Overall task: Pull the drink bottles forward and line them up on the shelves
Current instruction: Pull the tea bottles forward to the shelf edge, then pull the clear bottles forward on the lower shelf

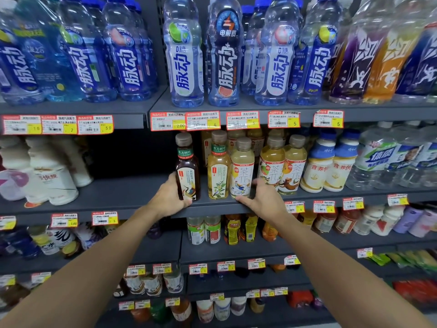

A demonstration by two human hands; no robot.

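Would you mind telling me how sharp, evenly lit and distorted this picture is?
Head view: sharp in the middle, where the left hand grips the dark tea bottle and the right hand holds the pale tea bottle low down; soft toward the bottom shelves; wide-angle bending tilts the orange bottle outward; the shelf gap left of the dark tea bottle lies in deep shadow.

Arms outstretched; left grip [170,197] clasps the dark bottle [188,169], right grip [262,200] seemingly cups a pale bottle [242,166].
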